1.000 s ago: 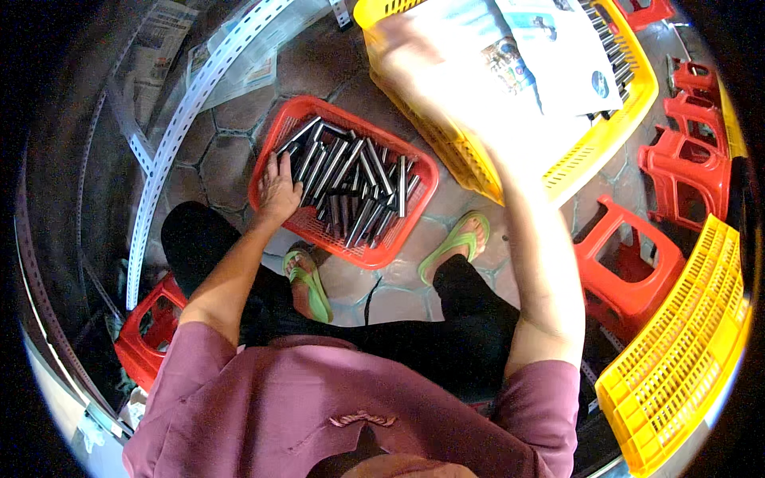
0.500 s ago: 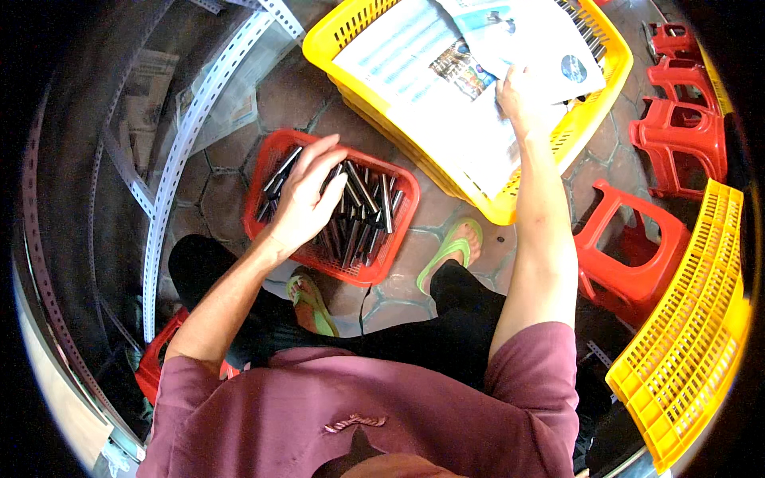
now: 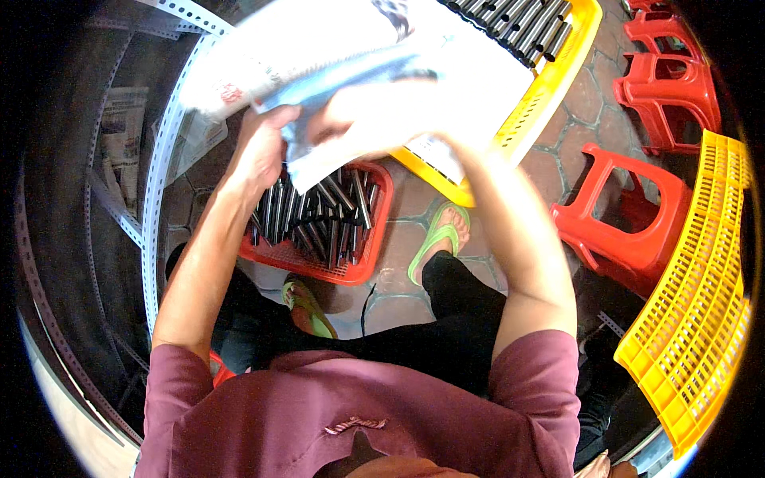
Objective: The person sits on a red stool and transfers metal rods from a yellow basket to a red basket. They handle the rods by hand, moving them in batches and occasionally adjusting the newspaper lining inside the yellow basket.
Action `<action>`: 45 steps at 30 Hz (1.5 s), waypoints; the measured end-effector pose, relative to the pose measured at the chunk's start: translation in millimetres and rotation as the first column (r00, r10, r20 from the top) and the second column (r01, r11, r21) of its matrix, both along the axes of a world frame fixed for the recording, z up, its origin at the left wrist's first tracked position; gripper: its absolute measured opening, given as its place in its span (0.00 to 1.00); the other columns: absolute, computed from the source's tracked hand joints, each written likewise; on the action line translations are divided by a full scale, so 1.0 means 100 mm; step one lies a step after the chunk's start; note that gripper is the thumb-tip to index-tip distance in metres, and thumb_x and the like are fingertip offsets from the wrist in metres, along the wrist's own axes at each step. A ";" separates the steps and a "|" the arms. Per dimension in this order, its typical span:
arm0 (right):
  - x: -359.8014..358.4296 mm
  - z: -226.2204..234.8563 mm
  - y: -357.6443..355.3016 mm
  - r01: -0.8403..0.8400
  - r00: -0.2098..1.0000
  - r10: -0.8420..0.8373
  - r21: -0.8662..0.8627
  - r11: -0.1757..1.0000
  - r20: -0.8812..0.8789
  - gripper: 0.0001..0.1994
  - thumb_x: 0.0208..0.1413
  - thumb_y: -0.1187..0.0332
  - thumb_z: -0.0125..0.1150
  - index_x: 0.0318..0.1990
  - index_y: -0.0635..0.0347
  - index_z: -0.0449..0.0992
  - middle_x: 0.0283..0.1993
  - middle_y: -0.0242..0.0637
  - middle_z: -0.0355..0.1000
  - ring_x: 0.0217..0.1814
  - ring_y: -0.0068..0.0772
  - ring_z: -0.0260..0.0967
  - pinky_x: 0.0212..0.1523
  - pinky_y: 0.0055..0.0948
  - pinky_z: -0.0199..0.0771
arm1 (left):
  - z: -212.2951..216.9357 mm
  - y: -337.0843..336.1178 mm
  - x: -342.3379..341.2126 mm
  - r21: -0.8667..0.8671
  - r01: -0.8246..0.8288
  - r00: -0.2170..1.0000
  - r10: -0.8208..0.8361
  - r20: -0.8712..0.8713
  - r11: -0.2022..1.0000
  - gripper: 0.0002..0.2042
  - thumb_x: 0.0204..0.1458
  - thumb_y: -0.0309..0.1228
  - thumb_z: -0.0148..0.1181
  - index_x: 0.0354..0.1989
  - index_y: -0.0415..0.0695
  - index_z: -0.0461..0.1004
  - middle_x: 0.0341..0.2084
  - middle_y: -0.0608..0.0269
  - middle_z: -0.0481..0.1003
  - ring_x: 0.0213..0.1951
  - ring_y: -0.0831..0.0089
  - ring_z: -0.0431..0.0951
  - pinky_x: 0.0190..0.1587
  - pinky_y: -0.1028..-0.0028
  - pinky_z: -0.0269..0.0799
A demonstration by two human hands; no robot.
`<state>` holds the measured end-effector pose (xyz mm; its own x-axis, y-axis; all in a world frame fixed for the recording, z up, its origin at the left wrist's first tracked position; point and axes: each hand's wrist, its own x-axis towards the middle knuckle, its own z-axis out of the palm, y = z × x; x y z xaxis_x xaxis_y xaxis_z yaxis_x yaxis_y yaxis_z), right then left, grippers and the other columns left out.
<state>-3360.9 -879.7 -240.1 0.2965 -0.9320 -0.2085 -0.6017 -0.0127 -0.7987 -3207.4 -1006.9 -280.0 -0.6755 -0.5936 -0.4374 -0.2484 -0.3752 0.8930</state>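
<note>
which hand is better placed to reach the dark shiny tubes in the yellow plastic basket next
Probably the right hand: it is nearer the dark shiny tubes and the yellow plastic basket, though blur hides whether it holds anything. The left hand is farther off, holding the white-and-blue printed paper sheet.

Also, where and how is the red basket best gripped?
Probably the red basket by its right and near rim, coming from the person's side: those edges show bare and raised, while the paper sheet and left hand hide its far-left part. The loose tubes inside suggest keeping it level.
</note>
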 end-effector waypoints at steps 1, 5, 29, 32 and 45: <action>-0.22 0.03 0.26 0.276 0.940 -0.292 0.106 0.955 0.176 0.25 0.56 0.45 0.57 0.42 0.61 0.78 0.32 0.40 0.78 0.35 0.32 0.77 0.36 0.33 0.77 | -0.09 -0.08 0.03 0.046 0.046 0.999 -0.046 0.000 0.998 0.19 0.52 0.24 0.57 0.53 0.34 0.68 0.46 0.56 0.75 0.49 0.65 0.76 0.54 0.64 0.72; -1.38 -0.63 1.06 0.801 0.308 -0.802 -0.316 0.509 -0.512 0.32 0.56 0.42 0.57 0.50 0.67 0.75 0.43 0.48 0.78 0.45 0.44 0.78 0.48 0.37 0.78 | 0.08 -0.24 0.38 0.131 -0.038 0.999 0.034 0.030 0.991 0.22 0.52 0.25 0.58 0.56 0.34 0.66 0.49 0.53 0.74 0.49 0.61 0.77 0.54 0.62 0.73; -1.02 -1.17 0.80 0.928 0.342 -0.755 0.077 0.363 -0.559 0.33 0.51 0.35 0.55 0.14 0.59 0.75 0.13 0.36 0.67 0.15 0.31 0.65 0.22 0.33 0.63 | 0.09 -0.34 1.43 0.107 -0.177 0.984 0.176 0.024 0.978 0.20 0.60 0.32 0.50 0.59 0.35 0.64 0.54 0.56 0.71 0.55 0.64 0.72 0.59 0.63 0.66; -0.85 -1.00 0.78 0.941 0.321 -0.871 0.229 0.249 -0.372 0.24 0.54 0.47 0.61 0.17 0.57 0.76 0.12 0.32 0.63 0.11 0.23 0.59 0.14 0.29 0.55 | 0.19 -0.24 1.55 0.023 -0.188 0.981 0.186 0.059 0.982 0.21 0.61 0.33 0.48 0.60 0.36 0.63 0.55 0.57 0.70 0.55 0.63 0.72 0.60 0.63 0.65; 0.53 0.68 -0.35 0.512 0.824 -0.552 -0.250 0.822 -0.128 0.14 0.48 0.65 0.53 0.33 0.70 0.77 0.25 0.45 0.75 0.23 0.38 0.73 0.25 0.35 0.73 | 0.54 0.02 1.20 0.163 -0.029 0.974 0.065 -0.217 0.986 0.32 0.58 0.48 0.58 0.65 0.43 0.59 0.58 0.60 0.68 0.60 0.65 0.68 0.64 0.55 0.62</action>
<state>-3307.5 -914.2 -172.1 -0.2832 -0.9590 -0.0046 -0.6966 0.2090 -0.6863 -3087.6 -1005.0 -225.9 -0.7388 -0.5624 -0.3712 -0.0303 -0.5226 0.8520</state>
